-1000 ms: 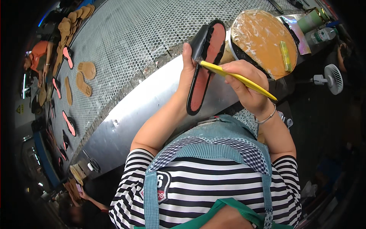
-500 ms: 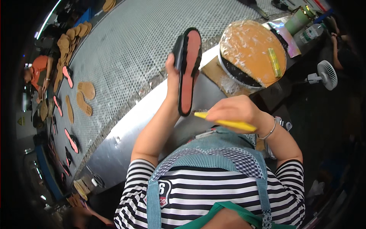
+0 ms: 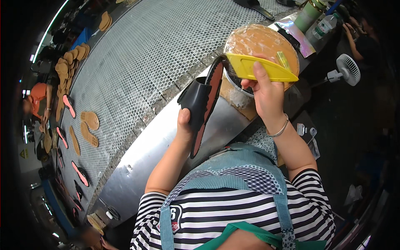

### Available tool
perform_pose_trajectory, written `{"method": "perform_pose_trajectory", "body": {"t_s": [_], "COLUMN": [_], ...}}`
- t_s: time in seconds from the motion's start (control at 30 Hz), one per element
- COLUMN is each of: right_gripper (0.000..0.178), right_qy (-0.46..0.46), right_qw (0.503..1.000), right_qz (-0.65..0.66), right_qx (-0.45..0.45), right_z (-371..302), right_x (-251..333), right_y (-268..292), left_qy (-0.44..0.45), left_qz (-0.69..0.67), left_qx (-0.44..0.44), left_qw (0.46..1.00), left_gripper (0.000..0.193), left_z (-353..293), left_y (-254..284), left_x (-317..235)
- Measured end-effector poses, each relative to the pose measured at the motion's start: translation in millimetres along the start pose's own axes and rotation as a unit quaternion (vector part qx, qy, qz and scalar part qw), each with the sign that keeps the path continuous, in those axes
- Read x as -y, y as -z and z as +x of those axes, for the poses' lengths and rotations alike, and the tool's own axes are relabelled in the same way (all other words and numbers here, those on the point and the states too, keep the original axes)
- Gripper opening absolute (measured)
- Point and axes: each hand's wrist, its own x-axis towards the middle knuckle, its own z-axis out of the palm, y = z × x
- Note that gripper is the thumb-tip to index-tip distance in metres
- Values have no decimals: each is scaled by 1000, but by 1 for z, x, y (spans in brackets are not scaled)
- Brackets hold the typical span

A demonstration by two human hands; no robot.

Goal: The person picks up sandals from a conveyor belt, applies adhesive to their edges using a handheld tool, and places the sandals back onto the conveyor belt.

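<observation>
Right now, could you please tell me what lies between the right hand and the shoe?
In the head view, the yellow tool held in the right hand points across to the shoe; whether they touch is unclear.

The shoe's black upper [image 3: 194,102] looks smooth and glossy, like leather; its pink underside [image 3: 213,78] is matt. The yellow tool [image 3: 246,66] appears to be smooth plastic with a soft sheen. Clear, crinkled, shiny film [image 3: 250,35] covers an orange disc. The counter [image 3: 158,127] is smooth, reflective metal beside a textured honeycomb surface [image 3: 166,50]. The bracelet [image 3: 280,128] is polished metal; apron [image 3: 233,164] and striped shirt [image 3: 227,206] are matt cloth.
</observation>
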Motion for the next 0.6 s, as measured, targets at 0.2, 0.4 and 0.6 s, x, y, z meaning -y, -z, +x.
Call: {"method": "perform_pose_trajectory", "body": {"t_s": [0.2,0.4,0.6], "right_gripper": [21,21,20], "right_qy": [20,22,-2], "right_qw": [987,977,997], "right_qz": [-122,-128,-58], "right_qx": [106,169,56], "right_z": [-26,-24,-4], "right_x": [6,9,8], "right_y": [2,11,14], "left_qy": [22,27,27], "left_qz": [29,18,4], "left_qx": [-29,-14,-1], "left_qw": [999,999,1000], "left_gripper": [88,87,87], "left_z": [10,15,16], "left_y": [-4,-1,-8], "left_x": [10,18,18]}}
